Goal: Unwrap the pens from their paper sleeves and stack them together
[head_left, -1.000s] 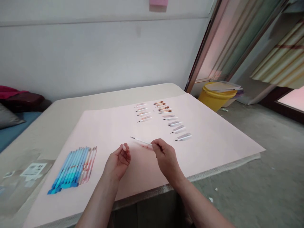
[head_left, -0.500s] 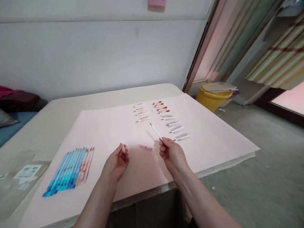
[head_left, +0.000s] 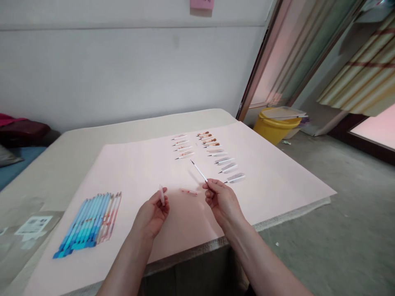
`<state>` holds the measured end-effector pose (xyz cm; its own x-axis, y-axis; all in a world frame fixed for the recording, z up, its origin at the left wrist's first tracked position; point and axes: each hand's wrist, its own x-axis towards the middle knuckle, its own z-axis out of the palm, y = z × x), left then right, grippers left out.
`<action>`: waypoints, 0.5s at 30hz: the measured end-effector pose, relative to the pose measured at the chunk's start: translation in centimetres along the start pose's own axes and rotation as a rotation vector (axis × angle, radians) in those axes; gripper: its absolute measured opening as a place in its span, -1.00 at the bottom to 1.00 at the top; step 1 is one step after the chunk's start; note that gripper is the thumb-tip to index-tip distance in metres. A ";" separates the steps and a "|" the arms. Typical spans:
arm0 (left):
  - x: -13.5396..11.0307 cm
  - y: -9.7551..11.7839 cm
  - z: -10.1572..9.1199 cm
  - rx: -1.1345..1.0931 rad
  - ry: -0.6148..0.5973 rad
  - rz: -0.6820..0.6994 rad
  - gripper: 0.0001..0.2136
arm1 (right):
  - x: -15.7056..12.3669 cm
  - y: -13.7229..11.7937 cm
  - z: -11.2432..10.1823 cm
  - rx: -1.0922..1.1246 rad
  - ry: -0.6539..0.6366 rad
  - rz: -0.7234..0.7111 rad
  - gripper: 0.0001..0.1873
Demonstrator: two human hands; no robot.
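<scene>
Between thumb and fingertips my right hand [head_left: 221, 197] grips a thin white pen refill [head_left: 199, 170], its dark tip pointing away to the upper left. My left hand [head_left: 156, 211] is closed on a short pale pink pen part [head_left: 162, 195], held nearly upright. On the pink sheet between the hands lies another pink pen part [head_left: 189, 191] with red marks, touched by neither. Beyond my right hand, several refills with pen parts [head_left: 228, 166] lie in a slanting column. A second, shorter group [head_left: 184, 149] sits to its left.
Several blue pens [head_left: 88, 220] and a few pink-and-white pens [head_left: 110, 216] lie side by side at the left. The pink sheet [head_left: 277, 185] covers much of the table. A yellow bucket [head_left: 273, 128] stands on the floor at the right, and a wall [head_left: 132, 70] rises behind.
My left hand has turned the pink pen part more upright, so more of it shows. My right hand has shifted slightly left with the refill.
</scene>
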<state>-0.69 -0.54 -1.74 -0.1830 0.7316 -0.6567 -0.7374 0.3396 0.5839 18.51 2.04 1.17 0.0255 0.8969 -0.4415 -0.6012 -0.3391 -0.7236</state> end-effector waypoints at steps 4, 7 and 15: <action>0.0 0.0 0.0 -0.001 0.005 0.001 -0.83 | 0.0 0.1 -0.1 -0.001 -0.008 0.001 -0.89; 0.1 0.0 0.1 -0.003 0.002 0.006 -0.83 | 0.0 0.1 -0.1 0.002 -0.005 0.007 -0.90; 0.3 -0.2 -0.1 -0.009 -0.014 0.067 -0.87 | 0.0 0.3 -0.1 -0.007 -0.024 0.006 -0.88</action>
<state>-0.70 -0.50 -2.09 -0.2232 0.7608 -0.6094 -0.7294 0.2844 0.6222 18.40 1.96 0.92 0.0022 0.9013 -0.4333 -0.5960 -0.3467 -0.7243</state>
